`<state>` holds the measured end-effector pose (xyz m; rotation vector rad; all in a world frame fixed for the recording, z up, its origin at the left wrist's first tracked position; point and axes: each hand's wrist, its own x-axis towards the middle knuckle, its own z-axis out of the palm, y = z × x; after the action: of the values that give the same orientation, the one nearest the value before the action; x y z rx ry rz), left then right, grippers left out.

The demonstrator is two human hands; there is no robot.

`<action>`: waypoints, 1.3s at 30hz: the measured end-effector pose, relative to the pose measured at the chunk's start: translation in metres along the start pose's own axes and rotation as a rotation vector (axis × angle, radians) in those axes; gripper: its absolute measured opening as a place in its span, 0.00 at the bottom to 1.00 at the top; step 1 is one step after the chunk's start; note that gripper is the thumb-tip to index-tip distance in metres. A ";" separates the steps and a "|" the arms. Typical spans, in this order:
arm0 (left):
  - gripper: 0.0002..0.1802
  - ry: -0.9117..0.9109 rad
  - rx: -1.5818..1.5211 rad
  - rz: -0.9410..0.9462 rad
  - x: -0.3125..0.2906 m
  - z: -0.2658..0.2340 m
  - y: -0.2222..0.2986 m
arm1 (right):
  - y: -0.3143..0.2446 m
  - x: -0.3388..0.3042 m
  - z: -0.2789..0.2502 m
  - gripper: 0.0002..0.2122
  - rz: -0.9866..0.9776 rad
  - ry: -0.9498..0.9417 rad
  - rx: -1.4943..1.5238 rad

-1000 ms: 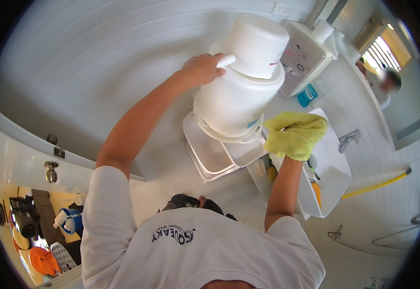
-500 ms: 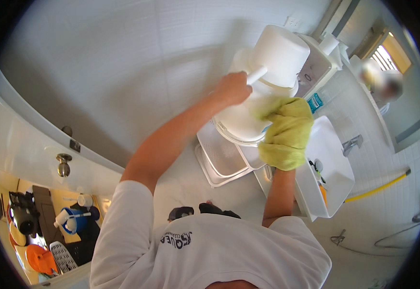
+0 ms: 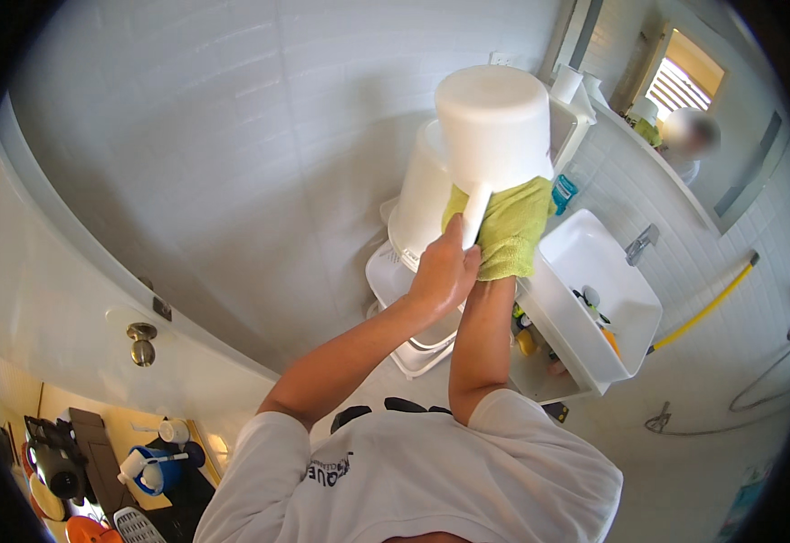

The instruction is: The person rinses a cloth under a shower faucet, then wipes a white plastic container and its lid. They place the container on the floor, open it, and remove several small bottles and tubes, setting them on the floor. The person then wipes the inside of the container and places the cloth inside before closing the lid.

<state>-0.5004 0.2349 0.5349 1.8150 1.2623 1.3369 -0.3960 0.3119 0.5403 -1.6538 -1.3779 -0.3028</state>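
Observation:
A white plastic dipper (image 3: 494, 127) is tilted with its bottom up and away from me. My left hand (image 3: 446, 267) is closed round its short handle. A yellow-green cloth (image 3: 514, 240) covers my right hand, whose fingers are hidden, and its far end is tucked up against or inside the dipper's lower opening. My right forearm (image 3: 483, 339) comes up beside the left wrist. Behind the dipper stands a larger white bucket (image 3: 417, 195), partly hidden, above white slatted trays or baskets (image 3: 386, 271).
To the right is a white washbasin (image 3: 585, 240) with a metal tap (image 3: 641, 242) and small items in it. A blue bottle (image 3: 564, 192) stands behind it. A yellow hose (image 3: 712, 303) lies further right. On the left is a white door with a round knob (image 3: 141, 344).
The dipper has swung left and turned, its handle now toward me. The cloth-covered right hand has moved left to the dipper's opening, beside my left hand, which has come nearer.

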 end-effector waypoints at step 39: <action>0.43 -0.200 0.095 -0.261 0.125 0.078 -0.017 | 0.330 -0.009 -0.033 0.08 0.110 -0.072 0.004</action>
<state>-0.4262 0.3630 0.5454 1.7270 1.4154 0.9458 -0.1002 0.3016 0.3905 -1.7448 -1.3332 -0.1782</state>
